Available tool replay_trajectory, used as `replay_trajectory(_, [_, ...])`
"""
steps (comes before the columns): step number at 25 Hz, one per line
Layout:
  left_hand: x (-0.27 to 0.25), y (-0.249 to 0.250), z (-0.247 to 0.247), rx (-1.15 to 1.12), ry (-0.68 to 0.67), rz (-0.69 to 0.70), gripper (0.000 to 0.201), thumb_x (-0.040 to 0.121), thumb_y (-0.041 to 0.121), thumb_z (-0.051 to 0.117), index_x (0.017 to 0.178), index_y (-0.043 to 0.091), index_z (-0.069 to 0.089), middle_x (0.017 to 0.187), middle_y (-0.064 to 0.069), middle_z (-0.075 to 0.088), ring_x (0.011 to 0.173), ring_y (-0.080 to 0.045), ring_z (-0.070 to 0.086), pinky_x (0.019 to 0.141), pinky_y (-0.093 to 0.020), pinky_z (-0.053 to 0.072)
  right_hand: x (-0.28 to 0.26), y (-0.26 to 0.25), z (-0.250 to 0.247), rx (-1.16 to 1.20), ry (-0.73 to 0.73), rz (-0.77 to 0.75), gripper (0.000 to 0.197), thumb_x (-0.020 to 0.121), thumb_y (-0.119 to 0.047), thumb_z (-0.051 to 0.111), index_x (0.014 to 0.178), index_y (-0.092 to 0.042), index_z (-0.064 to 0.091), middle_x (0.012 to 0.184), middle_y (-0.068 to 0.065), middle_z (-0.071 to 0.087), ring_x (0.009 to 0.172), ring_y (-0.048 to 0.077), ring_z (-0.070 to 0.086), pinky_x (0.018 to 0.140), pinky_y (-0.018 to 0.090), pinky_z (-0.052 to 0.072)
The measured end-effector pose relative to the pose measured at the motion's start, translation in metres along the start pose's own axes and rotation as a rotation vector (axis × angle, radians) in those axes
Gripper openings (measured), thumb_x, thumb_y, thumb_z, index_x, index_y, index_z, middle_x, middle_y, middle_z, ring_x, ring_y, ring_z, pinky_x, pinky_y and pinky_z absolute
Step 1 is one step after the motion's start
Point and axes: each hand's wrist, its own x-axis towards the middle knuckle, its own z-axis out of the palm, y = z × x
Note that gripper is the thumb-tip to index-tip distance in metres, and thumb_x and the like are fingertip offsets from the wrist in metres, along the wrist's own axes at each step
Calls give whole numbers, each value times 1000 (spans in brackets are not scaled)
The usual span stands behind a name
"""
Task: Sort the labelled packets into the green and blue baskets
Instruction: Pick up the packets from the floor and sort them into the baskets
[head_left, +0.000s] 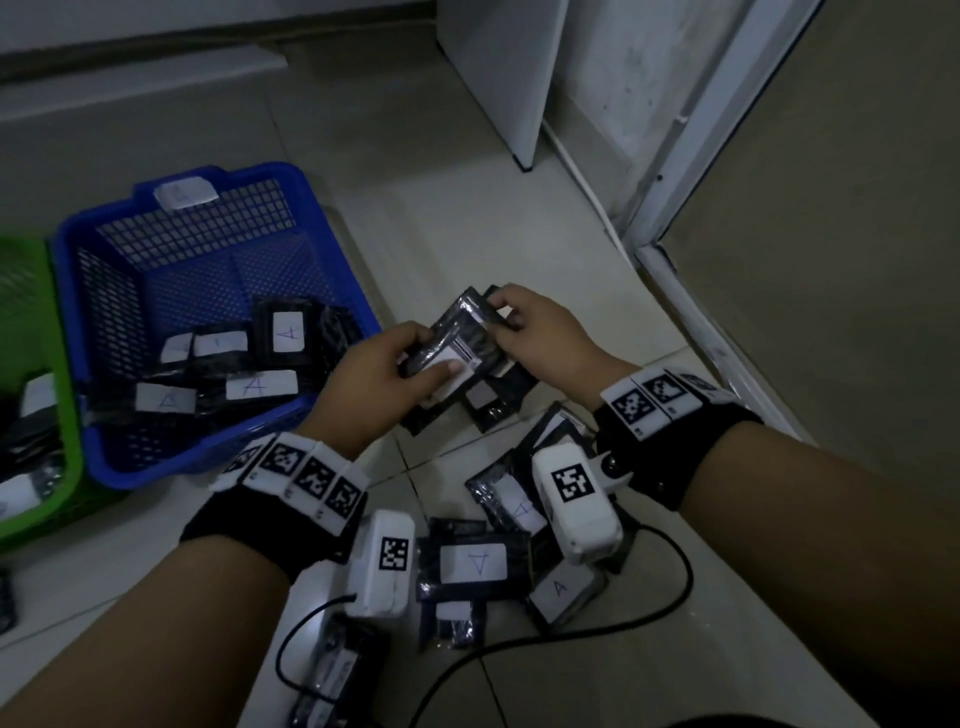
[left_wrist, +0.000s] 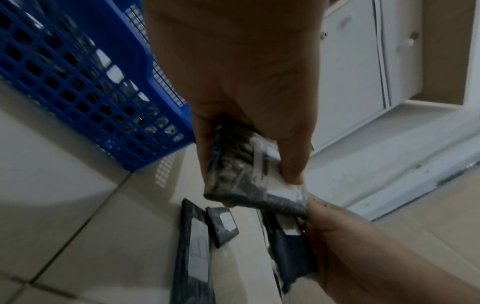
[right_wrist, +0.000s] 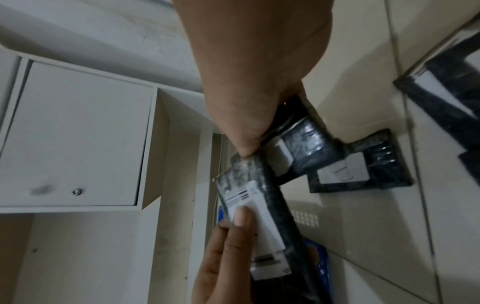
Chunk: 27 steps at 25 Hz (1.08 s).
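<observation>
A black packet (head_left: 457, 332) with a white printed label is held above the floor. My left hand (head_left: 423, 366) grips its near end, thumb pressed on the label (right_wrist: 259, 222). My right hand (head_left: 506, 317) pinches the far end of the same packet (left_wrist: 233, 170) and also holds a second black packet (left_wrist: 293, 251) in its fingers. The blue basket (head_left: 208, 447) stands just left of my hands, with several packets marked A inside. Only a part of the green basket (head_left: 47, 514) shows, at the far left edge. More packets marked A (head_left: 472, 564) lie on the floor under my wrists.
A white cabinet (head_left: 498, 78) and a door frame (head_left: 675, 156) stand behind and to the right, with a threshold rail (head_left: 691, 312) along the floor. Black cables (head_left: 649, 613) run across the tiles near me. Two further packets (right_wrist: 358, 170) lie on the floor below my hands.
</observation>
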Motion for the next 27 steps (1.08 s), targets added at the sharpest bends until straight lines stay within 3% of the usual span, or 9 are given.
replay_trajectory(3, [-4,-10,-25,-150,143,-78,18,84,35,69,93,20,65,90,1,70,83,-13,65,75,-27,53,6,-26,14,138,4,-21,21,91,-36,58,104,-21,62,85,5,70,68,15,64,61,25,49])
replay_trajectory(8, [-11,-45,-79,-411,378,-285,39,82,25,63,121,26,58,112,1,67,100,-21,65,91,-47,53,31,-68,62,450,-168,48,36,91,-9,46,122,-19,59,84,6,67,53,18,61,40,26,45])
replay_trajectory(11, [-18,-70,-108,-319,456,-308,65,78,29,63,138,33,39,126,0,59,107,-19,62,92,-43,52,47,-88,92,496,-320,21,48,87,2,45,132,-15,52,103,11,67,68,24,67,49,31,56])
replay_trajectory(15, [-25,-91,-121,11,479,-315,52,88,20,60,136,26,43,118,0,59,102,-18,59,85,-29,47,52,-92,124,408,-355,16,60,87,9,46,143,-13,39,127,15,59,103,33,64,80,45,58])
replay_trajectory(17, [-25,-98,-121,200,429,-308,48,87,18,60,133,19,47,124,-7,55,109,-24,56,91,-31,44,47,-91,128,251,-350,-18,55,87,8,46,139,-10,44,129,15,58,112,33,60,93,45,52])
replay_trajectory(19, [-26,-101,-118,357,393,-265,48,86,15,61,132,12,50,128,-14,49,113,-28,51,97,-29,38,41,-87,123,15,-310,-109,47,87,2,49,132,-12,55,126,10,62,113,25,59,99,32,46])
replay_trajectory(21, [-24,-96,-112,421,438,-183,42,84,12,61,126,8,57,126,-16,48,115,-30,49,100,-28,36,32,-78,111,12,-204,-157,39,87,0,52,120,-15,65,116,6,68,105,18,62,93,22,45])
replay_trajectory(25, [-8,-65,-76,473,531,0,25,80,12,58,103,15,68,111,-12,54,103,-32,50,92,-39,44,17,-29,74,255,61,-50,25,82,0,59,87,-20,72,84,-1,71,81,15,67,80,31,55])
replay_trajectory(27, [3,-44,-47,485,474,120,20,79,13,56,94,17,69,99,-8,58,94,-30,52,85,-37,43,10,3,52,228,169,71,20,84,-4,60,84,-20,71,79,0,69,69,13,62,69,26,51])
